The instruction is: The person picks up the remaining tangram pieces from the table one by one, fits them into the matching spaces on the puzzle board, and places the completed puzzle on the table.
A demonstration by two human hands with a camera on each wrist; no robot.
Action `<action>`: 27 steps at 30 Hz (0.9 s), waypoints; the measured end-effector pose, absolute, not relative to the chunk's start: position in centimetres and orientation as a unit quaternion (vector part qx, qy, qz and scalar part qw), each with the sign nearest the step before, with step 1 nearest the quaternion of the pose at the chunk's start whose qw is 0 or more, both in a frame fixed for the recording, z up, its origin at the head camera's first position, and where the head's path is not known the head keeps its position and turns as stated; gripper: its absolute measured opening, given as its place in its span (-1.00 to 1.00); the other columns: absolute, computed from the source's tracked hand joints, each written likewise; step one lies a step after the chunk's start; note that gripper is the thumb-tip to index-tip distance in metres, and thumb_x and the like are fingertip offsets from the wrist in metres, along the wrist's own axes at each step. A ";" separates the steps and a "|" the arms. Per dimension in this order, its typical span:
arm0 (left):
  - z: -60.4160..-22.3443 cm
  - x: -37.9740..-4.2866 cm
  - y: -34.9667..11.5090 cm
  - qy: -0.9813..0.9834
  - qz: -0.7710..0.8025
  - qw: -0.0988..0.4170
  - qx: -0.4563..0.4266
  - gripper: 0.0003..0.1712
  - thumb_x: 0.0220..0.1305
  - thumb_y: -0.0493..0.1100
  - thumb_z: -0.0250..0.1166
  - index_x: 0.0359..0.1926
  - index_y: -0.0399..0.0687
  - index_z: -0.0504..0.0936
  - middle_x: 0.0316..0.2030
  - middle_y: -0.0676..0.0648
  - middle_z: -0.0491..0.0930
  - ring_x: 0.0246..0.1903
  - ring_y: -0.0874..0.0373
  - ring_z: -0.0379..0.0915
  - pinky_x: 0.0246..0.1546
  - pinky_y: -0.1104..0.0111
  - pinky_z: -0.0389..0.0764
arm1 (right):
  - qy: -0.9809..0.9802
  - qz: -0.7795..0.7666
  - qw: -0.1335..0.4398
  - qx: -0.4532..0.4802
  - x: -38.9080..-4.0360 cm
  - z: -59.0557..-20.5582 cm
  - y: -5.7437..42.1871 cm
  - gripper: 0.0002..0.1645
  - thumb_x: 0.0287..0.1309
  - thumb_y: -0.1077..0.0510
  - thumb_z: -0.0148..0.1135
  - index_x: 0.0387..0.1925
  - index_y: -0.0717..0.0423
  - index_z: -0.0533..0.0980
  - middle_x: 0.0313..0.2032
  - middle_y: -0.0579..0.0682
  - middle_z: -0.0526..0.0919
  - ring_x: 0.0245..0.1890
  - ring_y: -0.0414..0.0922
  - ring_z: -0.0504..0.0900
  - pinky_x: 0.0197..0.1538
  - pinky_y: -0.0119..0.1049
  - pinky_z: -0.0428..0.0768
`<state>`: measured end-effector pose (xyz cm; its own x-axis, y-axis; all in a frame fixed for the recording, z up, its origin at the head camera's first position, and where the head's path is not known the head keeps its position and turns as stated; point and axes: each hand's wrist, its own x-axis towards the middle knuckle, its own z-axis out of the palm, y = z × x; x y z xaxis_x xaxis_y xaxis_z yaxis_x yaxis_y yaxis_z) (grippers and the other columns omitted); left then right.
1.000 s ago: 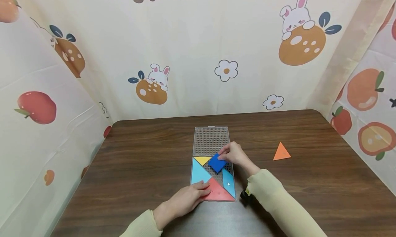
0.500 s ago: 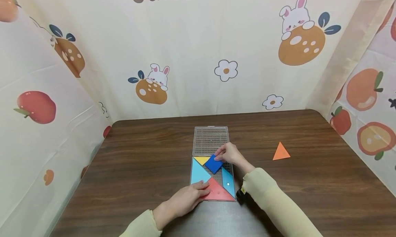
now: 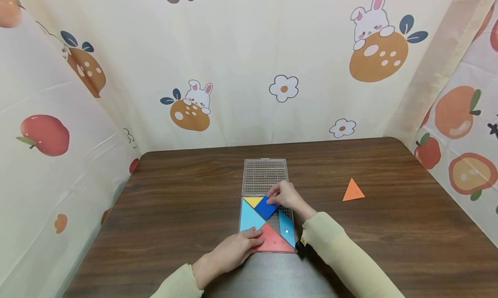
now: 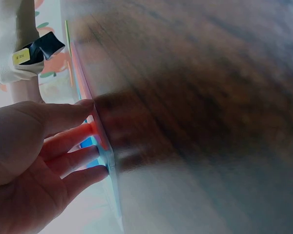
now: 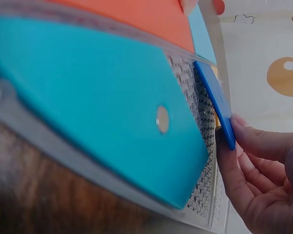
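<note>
A blue square tangram piece (image 3: 265, 209) is pinched at one corner by my right hand (image 3: 287, 195). In the right wrist view the blue square (image 5: 214, 100) tilts, with its gripped edge raised over the textured tray. Its other end is low beside the yellow triangle (image 3: 252, 200). My left hand (image 3: 238, 246) rests with extended fingers on the red triangle (image 3: 274, 241) and the tray's near edge, as the left wrist view of this hand (image 4: 53, 151) also shows. A light blue triangle (image 3: 249, 218) and a teal parallelogram (image 3: 287, 231) lie in the tray.
An orange triangle (image 3: 353, 190) lies apart on the brown wooden table (image 3: 186, 194), to the right. The clear textured lid (image 3: 265, 177) is folded back beyond the tray. A patterned curtain (image 3: 241, 116) stands behind the table.
My right hand has moved the blue square leftward, from over the tray's right part to beside the yellow and light blue triangles. My left hand has stayed in place.
</note>
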<state>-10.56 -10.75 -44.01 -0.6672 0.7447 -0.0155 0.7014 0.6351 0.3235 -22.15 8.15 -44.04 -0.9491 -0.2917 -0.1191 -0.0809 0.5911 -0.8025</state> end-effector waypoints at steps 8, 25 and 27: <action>-44.1 -10.5 -10.8 0.901 0.147 0.068 0.404 -0.65 0.24 -0.19 0.11 0.06 -0.10 0.51 0.12 -0.06 0.38 0.12 0.07 0.26 0.00 0.29 0.39 | 0.904 -0.397 0.096 -0.127 -22.0 -43.8 7.8 -0.91 -0.17 0.31 0.36 -0.50 0.23 0.61 -0.58 -0.03 0.57 -0.61 -0.22 0.50 -0.51 -0.38 0.54; -44.3 -10.6 -11.0 0.897 0.150 0.057 0.411 -0.65 0.24 -0.19 0.11 0.05 -0.12 0.51 0.11 -0.08 0.39 0.12 0.07 0.27 0.00 0.30 0.39 | 0.931 -0.312 0.068 -0.179 -21.2 -43.5 7.3 -0.95 -0.17 0.33 0.36 -0.55 0.21 0.61 -0.57 -0.04 0.58 -0.56 -0.23 0.49 -0.48 -0.36 0.54; -44.3 -10.6 -11.0 0.897 0.150 0.056 0.411 -0.65 0.24 -0.19 0.10 0.05 -0.12 0.51 0.11 -0.08 0.39 0.11 0.07 0.28 0.00 0.30 0.39 | 0.932 -0.307 0.068 -0.181 -21.2 -43.5 7.4 -0.93 -0.17 0.33 0.35 -0.51 0.23 0.62 -0.54 -0.02 0.59 -0.55 -0.22 0.51 -0.46 -0.35 0.55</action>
